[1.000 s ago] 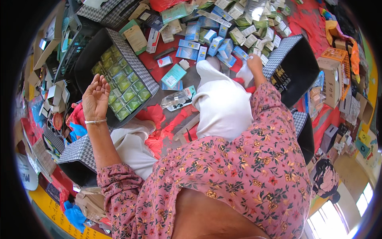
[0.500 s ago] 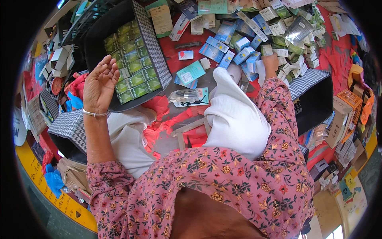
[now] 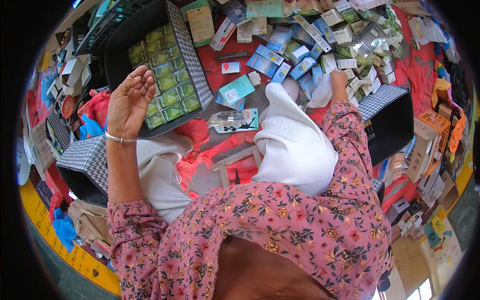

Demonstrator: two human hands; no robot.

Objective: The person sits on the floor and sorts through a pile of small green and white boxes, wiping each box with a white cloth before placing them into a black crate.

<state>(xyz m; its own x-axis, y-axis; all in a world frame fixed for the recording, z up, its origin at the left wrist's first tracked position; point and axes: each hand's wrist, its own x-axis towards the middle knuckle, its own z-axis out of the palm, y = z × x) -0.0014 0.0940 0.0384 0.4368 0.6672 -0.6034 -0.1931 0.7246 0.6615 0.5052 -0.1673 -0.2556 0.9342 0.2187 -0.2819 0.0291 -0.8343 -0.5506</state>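
Note:
My left hand (image 3: 131, 104), with a bangle at the wrist, is raised by the near left side of a black bin (image 3: 116, 55). Its fingers are loosely curled and apart, with nothing in them. Rows of small green boxes (image 3: 170, 80) fill that bin. Over at the pile on the right, my right hand (image 3: 339, 80) is closed on a whitish see-through plastic bag (image 3: 320, 93), its fingertips partly hidden. Blue and white boxes (image 3: 303, 67) lie just left of this hand, and green and white boxes (image 3: 367, 75) are heaped beyond and to its right.
Between my legs lie a teal card pack (image 3: 237, 90) and a clear-wrapped pack (image 3: 232, 120) on red torn sheeting. A second checked black bin (image 3: 392, 122) stands at my right, another (image 3: 85, 165) at my left. An orange crate (image 3: 436, 125) sits far right.
My right hand has shifted slightly, and more of the plastic bag shows below it. A green and white box by its fingertips now stands apart from it. My left hand stays raised and open.

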